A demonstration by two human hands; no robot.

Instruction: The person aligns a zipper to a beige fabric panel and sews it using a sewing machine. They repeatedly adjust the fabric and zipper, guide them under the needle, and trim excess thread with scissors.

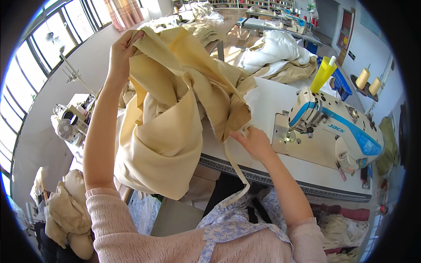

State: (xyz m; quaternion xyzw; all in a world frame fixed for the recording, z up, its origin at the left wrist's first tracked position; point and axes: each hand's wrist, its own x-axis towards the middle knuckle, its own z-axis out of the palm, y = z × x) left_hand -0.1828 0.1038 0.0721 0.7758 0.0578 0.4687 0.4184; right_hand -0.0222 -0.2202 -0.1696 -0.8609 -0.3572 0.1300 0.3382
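A large piece of beige fabric (164, 140) hangs in deep folds between my hands, draped over the front of the white sewing table (276, 94). My left hand (121, 55) is raised high and closed on the fabric's upper edge. Lower down, my right hand (254, 142) pinches another edge of it between thumb and fingers. From near that pinch a narrow beige strip (234, 164) dangles in a curve toward my lap. Just right of my right hand stands a white and blue sewing machine (333, 125), its needle area apart from the fabric.
A yellow holder (323, 75) rises behind the machine head. Pink-handled snips (341, 172) lie near its base, with thread cones (362, 79) beyond. White and beige cloth (278, 52) is heaped behind the table. A small fan (66, 128) and beige bundles (70, 210) are at left.
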